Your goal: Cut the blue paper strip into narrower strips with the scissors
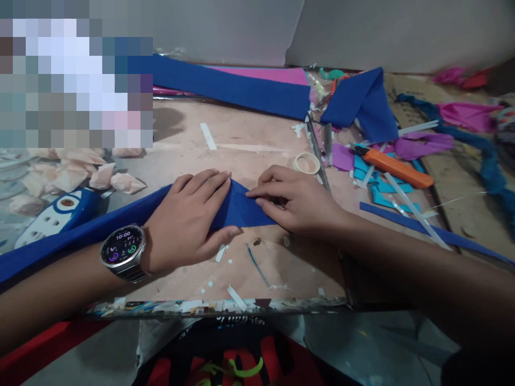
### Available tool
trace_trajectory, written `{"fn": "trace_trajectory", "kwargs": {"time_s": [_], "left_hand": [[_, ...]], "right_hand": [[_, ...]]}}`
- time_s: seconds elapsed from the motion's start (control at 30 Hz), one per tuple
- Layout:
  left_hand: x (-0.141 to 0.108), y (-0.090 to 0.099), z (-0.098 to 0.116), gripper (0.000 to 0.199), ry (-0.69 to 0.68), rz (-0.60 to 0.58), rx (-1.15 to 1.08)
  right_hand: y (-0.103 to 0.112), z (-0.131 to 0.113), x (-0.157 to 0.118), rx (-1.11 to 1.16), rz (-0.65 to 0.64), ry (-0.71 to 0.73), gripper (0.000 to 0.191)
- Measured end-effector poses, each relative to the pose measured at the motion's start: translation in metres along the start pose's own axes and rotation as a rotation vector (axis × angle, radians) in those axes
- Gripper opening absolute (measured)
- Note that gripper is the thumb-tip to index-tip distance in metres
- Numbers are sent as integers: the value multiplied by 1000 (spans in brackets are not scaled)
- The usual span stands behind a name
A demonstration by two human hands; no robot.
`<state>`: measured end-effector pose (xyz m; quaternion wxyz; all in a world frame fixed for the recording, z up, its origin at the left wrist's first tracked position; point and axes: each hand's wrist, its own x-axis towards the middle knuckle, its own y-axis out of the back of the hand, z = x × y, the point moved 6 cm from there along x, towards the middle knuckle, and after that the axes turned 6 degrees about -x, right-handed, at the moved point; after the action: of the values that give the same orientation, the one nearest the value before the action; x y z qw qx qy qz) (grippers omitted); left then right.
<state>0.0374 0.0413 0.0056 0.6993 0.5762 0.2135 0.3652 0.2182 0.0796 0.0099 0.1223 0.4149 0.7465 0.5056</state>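
Observation:
A long blue strip (237, 210) runs from the lower left edge of the view to the middle of the table, where its end is folded to a slanted point. My left hand (193, 217) lies flat across the strip, fingers stretched forward and thumb out to the side; a watch is on that wrist. At the strip's right edge, my right hand (300, 201) has its fingertips and thumb drawn together on the folded end. A roll of pale tape (306, 163) lies just beyond my right hand.
Further back lie a wide blue strip (241, 91) and a folded blue piece (362, 104). An orange cutter (398, 167) rests on scraps at the right. At left are a blue and white power strip (58, 217) and crumpled peach pieces (76, 169).

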Motion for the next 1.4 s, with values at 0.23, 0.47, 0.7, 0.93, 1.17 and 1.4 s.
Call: {"fn": "trace_trajectory", "kwargs": {"time_s": [0.23, 0.47, 0.7, 0.93, 1.17, 1.4], "left_hand": [[0, 1, 5, 74, -146, 32, -78], [0, -1, 4, 65, -162, 1, -108], [-2, -1, 5, 68, -161, -4, -85], [-4, 2, 5, 64, -170, 53, -79], [-5, 3, 7, 61, -169, 19, -65], [-5, 3, 7, 62, -166, 9, -45]], "right_hand": [[1, 0, 0, 0, -5, -18, 26], [4, 5, 4, 114, 14, 24, 31], [4, 7, 4, 116, -38, 61, 24], [5, 7, 4, 114, -49, 59, 24], [3, 4, 3, 59, -66, 75, 30], [0, 0, 0, -44, -95, 59, 36]]}}
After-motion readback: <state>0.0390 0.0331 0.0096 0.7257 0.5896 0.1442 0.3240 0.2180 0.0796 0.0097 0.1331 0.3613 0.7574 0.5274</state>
